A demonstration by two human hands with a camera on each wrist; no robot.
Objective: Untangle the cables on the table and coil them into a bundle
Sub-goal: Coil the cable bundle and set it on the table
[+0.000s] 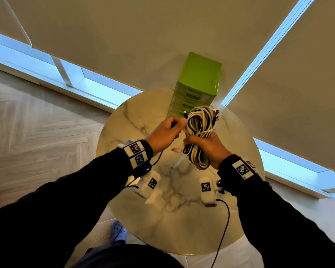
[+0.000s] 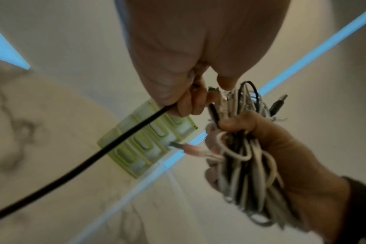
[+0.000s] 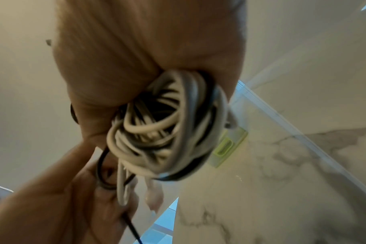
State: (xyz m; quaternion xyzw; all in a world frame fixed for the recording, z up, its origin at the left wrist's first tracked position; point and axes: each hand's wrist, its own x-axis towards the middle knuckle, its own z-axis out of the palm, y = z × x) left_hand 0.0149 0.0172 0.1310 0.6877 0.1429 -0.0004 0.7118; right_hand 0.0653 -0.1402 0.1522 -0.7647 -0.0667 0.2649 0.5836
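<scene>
Right hand (image 1: 207, 146): grips coiled cable bundle (image 1: 198, 136) | Left hand (image 1: 165, 132): pinches black cable (image 2: 94, 158) | Above marble table (image 1: 182, 219)

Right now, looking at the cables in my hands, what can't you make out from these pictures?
- How many cables make up the bundle: loops overlap in every view.
- What the left hand pinches: fingers cover it in the head view; the left wrist view is blurred.
- Where the black cable ends: cut off by the frame edge.
- The right hand fingers: hidden behind the bundle.
</scene>
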